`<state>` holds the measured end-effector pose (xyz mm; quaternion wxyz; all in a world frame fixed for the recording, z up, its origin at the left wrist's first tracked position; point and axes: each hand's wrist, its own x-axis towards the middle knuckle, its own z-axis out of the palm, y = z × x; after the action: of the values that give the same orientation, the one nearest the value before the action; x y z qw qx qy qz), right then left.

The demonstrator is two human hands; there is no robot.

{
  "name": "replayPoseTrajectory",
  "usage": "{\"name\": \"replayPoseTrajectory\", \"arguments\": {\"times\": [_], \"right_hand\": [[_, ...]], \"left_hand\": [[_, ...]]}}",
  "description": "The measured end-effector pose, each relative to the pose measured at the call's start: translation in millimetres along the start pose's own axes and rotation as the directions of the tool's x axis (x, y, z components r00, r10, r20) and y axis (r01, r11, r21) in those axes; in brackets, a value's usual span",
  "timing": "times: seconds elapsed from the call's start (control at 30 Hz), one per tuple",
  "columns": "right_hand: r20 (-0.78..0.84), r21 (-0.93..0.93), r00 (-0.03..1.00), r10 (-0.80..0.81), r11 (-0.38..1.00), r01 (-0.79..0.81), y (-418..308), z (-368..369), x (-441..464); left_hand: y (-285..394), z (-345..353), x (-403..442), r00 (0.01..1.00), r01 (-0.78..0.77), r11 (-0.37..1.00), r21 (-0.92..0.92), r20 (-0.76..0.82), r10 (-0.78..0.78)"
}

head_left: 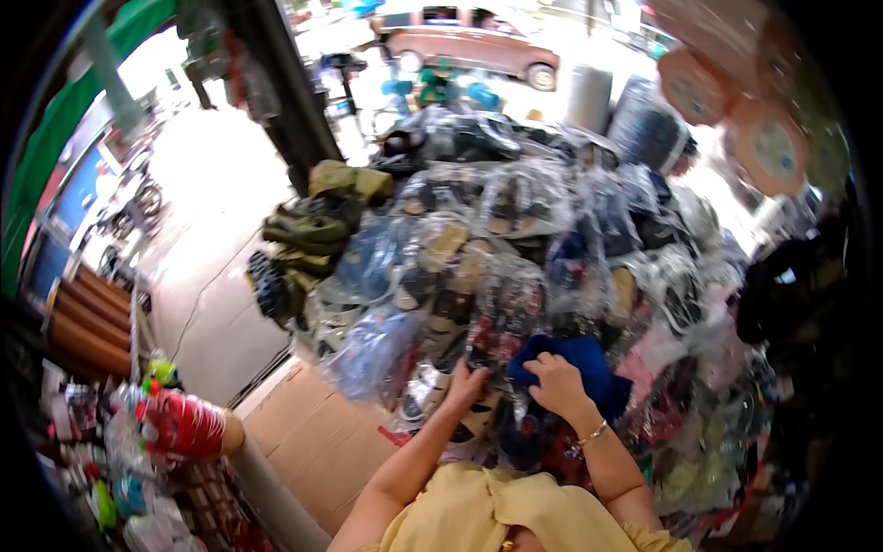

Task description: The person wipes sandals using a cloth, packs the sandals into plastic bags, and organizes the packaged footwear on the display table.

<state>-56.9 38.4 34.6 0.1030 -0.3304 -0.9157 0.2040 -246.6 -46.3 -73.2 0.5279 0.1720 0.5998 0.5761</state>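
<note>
A large heap of footwear in clear plastic bags fills the middle of the view. My right hand, with a bracelet at the wrist, is closed on a dark blue cloth-like item at the near side of the heap. To its left, my left hand has its fingers curled at the edge of a clear bag with dark red things inside; whether it grips the bag is too blurred to tell. A black and white patterned pair lies just left of that hand.
Flattened cardboard lies at the lower left, beside a grey tube and a red wrapped bundle. A dark post stands behind the heap. Round pinkish items hang at the upper right. A van is outside.
</note>
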Motion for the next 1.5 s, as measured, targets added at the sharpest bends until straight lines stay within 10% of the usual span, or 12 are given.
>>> {"name": "replayPoseTrajectory", "arguments": {"times": [0.17,0.37,0.7,1.03,1.17,1.33,1.5], "right_hand": [[-0.274,0.137,0.952,0.136,0.985,-0.101,8.5,-20.2,-13.0],[0.032,0.097,0.989,0.147,0.984,-0.15,19.9,-10.5,-37.9],[-0.599,0.312,0.747,0.29,0.943,-0.115,65.6,-138.3,-67.3],[-0.652,0.074,0.721,0.235,0.966,-0.248,84.0,-68.2,-13.8],[-0.304,-0.216,0.905,0.297,0.904,-0.369,97.6,6.1,-7.5],[-0.135,0.12,0.946,0.294,0.953,-0.279,88.4,-23.0,-2.5],[-0.586,0.059,0.774,0.24,0.965,-0.254,78.8,-39.3,13.1]], "left_hand": [[-0.5,-6.0,0.8,0.999,0.033,0.999,0.032,-0.003,-0.033],[4.8,-12.0,-1.0,0.998,0.057,0.998,-0.015,0.032,-0.057],[81.7,15.6,35.4,0.993,-0.047,0.918,-0.394,0.084,0.086],[59.6,21.3,126.8,0.987,0.11,0.991,-0.073,-0.106,-0.117],[42.3,6.4,140.9,0.998,0.023,1.0,0.002,-0.051,-0.023],[58.3,42.1,121.8,0.997,0.078,0.985,-0.155,-0.001,-0.079],[14.2,43.8,175.6,0.987,0.153,0.821,-0.549,0.123,-0.102]]}}
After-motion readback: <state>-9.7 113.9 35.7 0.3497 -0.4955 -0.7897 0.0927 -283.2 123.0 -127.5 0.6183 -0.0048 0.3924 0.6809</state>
